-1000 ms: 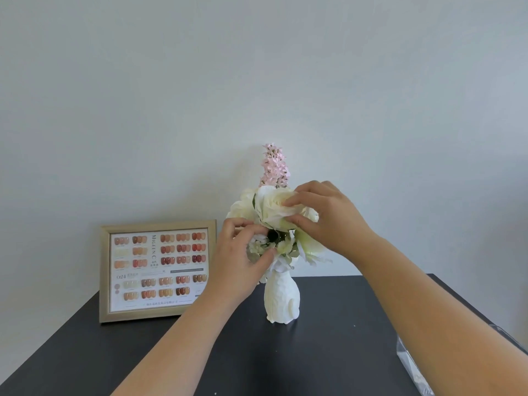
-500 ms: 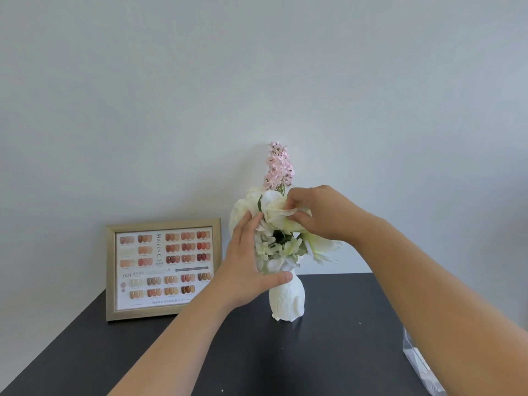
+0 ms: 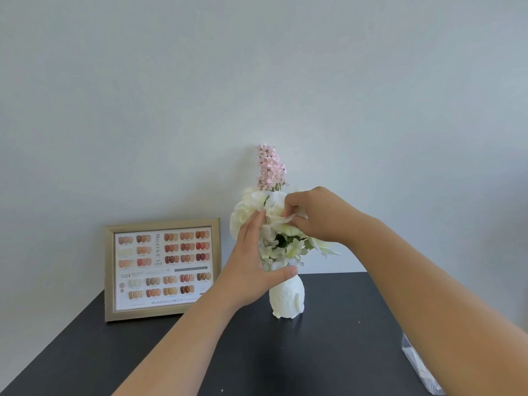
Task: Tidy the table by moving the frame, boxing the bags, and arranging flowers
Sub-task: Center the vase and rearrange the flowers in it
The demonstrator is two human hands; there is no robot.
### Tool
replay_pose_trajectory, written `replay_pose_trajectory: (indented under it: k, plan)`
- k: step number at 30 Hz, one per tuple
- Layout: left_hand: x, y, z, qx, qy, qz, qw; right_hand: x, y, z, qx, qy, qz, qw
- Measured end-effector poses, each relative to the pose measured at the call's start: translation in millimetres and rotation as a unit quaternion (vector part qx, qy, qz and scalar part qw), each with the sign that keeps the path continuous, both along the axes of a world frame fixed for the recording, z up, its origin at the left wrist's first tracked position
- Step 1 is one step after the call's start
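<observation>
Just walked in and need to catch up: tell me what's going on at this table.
A person is arranging flowers in a white vase on the dark table. The right hand pinches a white petal near the top of the bunch, while the left hand lies open against its left side, thumb by the vase neck. A framed colour chart stands at the back left, against the wall.

Left hand [image 3: 249,261]: bare, no glove, ring or watch visible. Nails short, unpainted; thumbnail in view. Left forearm [image 3: 183,335]: bare along full visible length, no sleeve, no band at wrist. Right hand [image 3: 317,215]: bare, no ring visible, knuckles rounded. Right forearm [image 3: 428,298]: bare to frame edge, no sleeve, no wrist strap. Both arms enter from near edge.
</observation>
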State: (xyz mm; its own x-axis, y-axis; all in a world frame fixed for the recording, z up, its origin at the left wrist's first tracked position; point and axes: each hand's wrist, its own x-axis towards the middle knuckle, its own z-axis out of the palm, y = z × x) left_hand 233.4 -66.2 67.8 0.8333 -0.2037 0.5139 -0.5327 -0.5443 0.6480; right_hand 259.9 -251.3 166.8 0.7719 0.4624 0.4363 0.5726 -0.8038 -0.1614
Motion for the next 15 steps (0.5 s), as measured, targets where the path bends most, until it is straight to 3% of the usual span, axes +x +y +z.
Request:
replay_pose_trajectory:
  k: [5,7,10,13,15]
  plan:
    - [-7,3,5,-0.02,-0.013,-0.001,1.0,-15,-14,5,-0.001,0.025,0.003,1.0]
    - [-7,10,11,-0.031,-0.073,0.061,0.995,-22,-20,10,0.063,0.062,0.021,0.996]
    - [3,25,26,-0.043,-0.157,0.144,0.976,-20,-23,24,0.181,0.035,0.044,0.982]
    - [13,24,41,0.006,-0.18,0.114,0.977,7,-23,43,0.286,0.023,0.021,0.958]
    - [16,16,46,0.06,-0.176,0.082,0.979,34,-20,53,0.337,0.063,0.008,0.939]
